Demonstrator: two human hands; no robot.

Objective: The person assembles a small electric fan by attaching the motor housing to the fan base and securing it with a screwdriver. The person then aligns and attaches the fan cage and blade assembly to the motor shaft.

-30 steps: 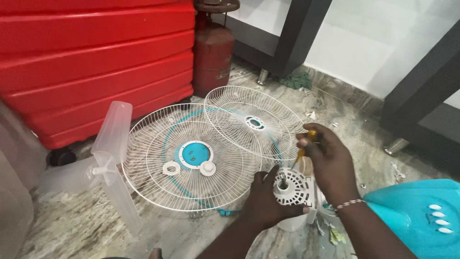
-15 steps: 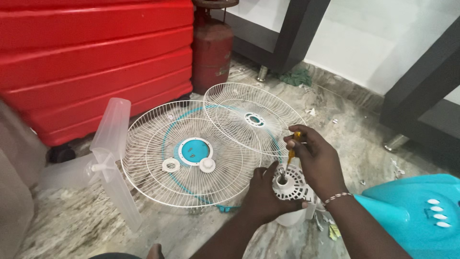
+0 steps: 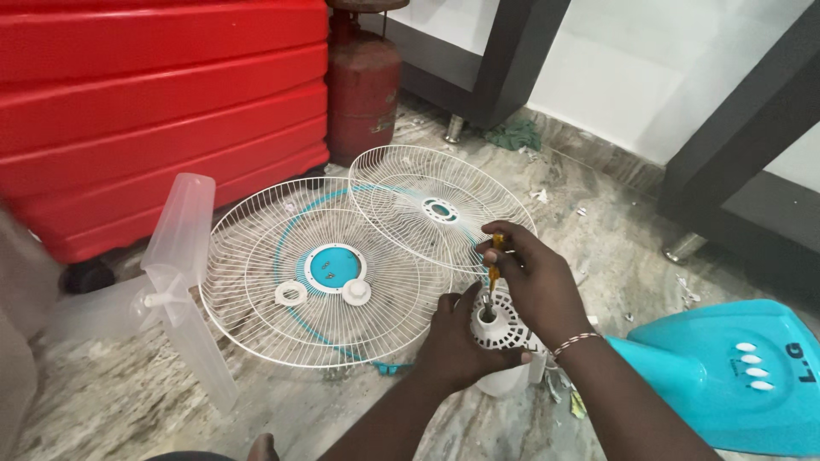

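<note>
Motor housing [image 3: 504, 329], white vented plastic, on floor [image 3: 342, 410] just beside wire grilles [image 3: 329, 273]. Likely light, rigid, brittle at vents; hold round body. Left hand [image 3: 457, 341] wrapped on it. Right hand [image 3: 534, 282] closed on screwdriver [image 3: 493, 265], tip in hub.

We see a white, vented fan motor housing [image 3: 500, 329] standing upright on the floor. A yellow-handled screwdriver [image 3: 493, 266] stands nearly upright, its tip in the housing's top.

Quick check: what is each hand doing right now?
Left hand: closed around the white fan motor housing, steadying it.
Right hand: closed on the yellow-handled screwdriver, tip down into the housing.
</note>
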